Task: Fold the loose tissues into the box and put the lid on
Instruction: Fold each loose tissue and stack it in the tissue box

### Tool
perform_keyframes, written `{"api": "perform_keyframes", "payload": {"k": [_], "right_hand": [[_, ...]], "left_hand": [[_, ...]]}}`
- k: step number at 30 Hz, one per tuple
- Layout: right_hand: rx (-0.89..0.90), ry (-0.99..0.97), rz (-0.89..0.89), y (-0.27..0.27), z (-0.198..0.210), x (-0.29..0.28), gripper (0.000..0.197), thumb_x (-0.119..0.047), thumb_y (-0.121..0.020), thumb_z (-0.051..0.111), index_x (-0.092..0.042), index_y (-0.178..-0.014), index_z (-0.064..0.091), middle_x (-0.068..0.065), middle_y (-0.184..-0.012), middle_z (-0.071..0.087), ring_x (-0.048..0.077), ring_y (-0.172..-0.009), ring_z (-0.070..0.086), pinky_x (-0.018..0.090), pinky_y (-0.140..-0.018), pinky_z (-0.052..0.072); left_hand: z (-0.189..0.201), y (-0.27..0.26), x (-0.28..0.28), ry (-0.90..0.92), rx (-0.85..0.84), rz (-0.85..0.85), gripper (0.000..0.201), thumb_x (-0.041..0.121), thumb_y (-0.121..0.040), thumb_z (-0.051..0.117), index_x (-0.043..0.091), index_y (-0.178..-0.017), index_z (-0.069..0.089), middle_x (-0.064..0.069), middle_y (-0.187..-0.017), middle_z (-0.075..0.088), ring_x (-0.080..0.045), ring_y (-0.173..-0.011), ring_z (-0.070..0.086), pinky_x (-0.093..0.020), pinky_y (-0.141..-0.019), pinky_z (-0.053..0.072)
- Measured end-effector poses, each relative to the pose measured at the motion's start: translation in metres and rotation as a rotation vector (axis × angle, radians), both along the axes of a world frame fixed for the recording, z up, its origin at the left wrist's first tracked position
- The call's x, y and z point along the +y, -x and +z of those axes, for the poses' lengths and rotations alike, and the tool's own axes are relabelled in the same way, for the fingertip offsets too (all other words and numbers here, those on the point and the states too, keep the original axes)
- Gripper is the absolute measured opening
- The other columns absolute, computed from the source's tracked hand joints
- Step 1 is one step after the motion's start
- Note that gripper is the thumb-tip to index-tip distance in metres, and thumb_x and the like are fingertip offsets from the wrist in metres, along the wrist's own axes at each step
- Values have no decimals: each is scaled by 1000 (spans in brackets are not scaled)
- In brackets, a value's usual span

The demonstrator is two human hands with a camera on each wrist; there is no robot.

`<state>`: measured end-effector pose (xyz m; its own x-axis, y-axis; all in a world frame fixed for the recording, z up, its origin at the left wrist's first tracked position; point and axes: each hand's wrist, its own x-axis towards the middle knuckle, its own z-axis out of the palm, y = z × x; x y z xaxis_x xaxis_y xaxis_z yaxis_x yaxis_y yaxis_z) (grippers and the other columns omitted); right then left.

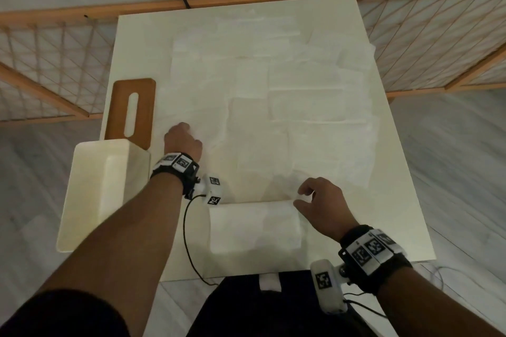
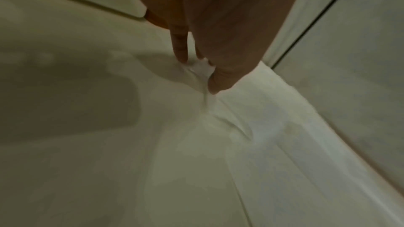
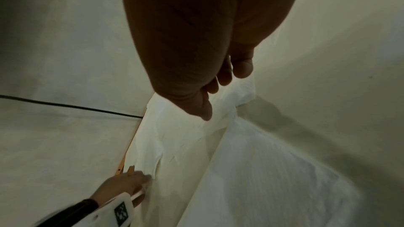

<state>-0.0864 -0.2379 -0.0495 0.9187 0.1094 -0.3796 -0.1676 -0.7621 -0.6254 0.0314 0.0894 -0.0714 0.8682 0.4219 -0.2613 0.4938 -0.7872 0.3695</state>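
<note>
Head view: left hand (image 1: 183, 142) and right hand (image 1: 320, 205) each pinch a tissue (image 1: 246, 123) mid-frame on the surface (image 1: 397, 200); box (image 1: 90, 200) and lid (image 1: 131, 109) at left.
Left wrist view: fingers (image 2: 180, 47) pinch tissue (image 2: 201, 68).
Right wrist view: fingers (image 3: 241, 68) grip a tissue's (image 3: 186, 141) edge.

The head camera is looking steeply down from above at the pale square tabletop (image 1: 383, 200) and both forearms. Each wrist camera is peering along its palm, very close to the fingers. All three are sharing the thin white tissue sheet (image 1: 246, 167) (image 2: 240, 135) (image 3: 174, 135) stretched between the hands.
</note>
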Motion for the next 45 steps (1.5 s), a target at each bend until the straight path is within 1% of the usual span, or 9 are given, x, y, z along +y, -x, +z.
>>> {"api": "perform_keyframes", "payload": {"k": [14,19,23,26,30,34,36,39,45], "right_hand": [[-40,-94,17,-37,24,14,18,-20,-83,75,-27,-94,63,-9,-100,60,-2,-79,53,2,-69,36],[-209,-201,162,-65,59,43,95,-13,-70,83,-26,-152,35,-3,-159,29,17,-141,30,26,-111,31],[-227,-164,412,-83,84,64,126,-21,-65,89,-33,-159,6,-8,-167,2,18,-154,0,39,-123,13],[-95,-251,424,-83,97,71,82,-22,-72,88,-31,-143,49,-9,-150,43,13,-146,29,35,-120,26],[52,-522,189,-77,112,68,3,-12,-87,75,-12,-90,74,7,-88,73,14,-77,67,36,-73,53],[204,-724,-59,-76,112,55,15,-1,-87,70,-8,-100,72,20,-94,73,29,-76,69,41,-69,55],[282,-824,-156,-75,106,52,21,4,-87,67,-2,-107,69,25,-97,71,33,-81,68,42,-74,55],[349,-918,-298,-71,97,50,23,7,-88,63,1,-110,66,18,-93,72,29,-80,70,39,-73,58],[424,-927,-374,-61,86,49,27,2,-94,59,-1,-121,62,16,-101,73,28,-86,70,40,-78,57]], "left_hand": [[38,7,13,58,-235,-61,16,21,-95,61,10,-101,71,-9,-121,67,-27,-112,60,-34,-98,45],[108,28,1,445,-62,-282,24,19,-89,59,24,-66,59,9,-80,59,-11,-78,53,-31,-76,39],[157,48,-10,717,91,-428,29,20,-76,52,-6,-66,44,-7,-65,38,-15,-62,38,-26,-59,28],[170,59,-13,804,87,-436,26,16,-74,50,-7,-65,42,-8,-64,37,-16,-61,37,-25,-57,28],[167,71,-4,1047,14,-176,20,27,-86,53,8,-87,61,-8,-80,59,-19,-75,55,-31,-72,41],[136,101,12,1345,122,106,64,54,-83,65,25,-137,49,-18,-116,70,-33,-103,67,-44,-81,55],[121,115,7,1425,128,174,83,41,-72,85,30,-143,43,-17,-123,67,-39,-111,65,-49,-81,57],[109,129,-14,1440,73,269,85,-1,-76,73,29,-148,37,-14,-108,71,-36,-100,68,-48,-78,59],[101,139,-34,1471,-94,409,75,-2,-92,57,43,-145,29,-5,-114,74,-24,-104,70,-43,-79,60]]}}
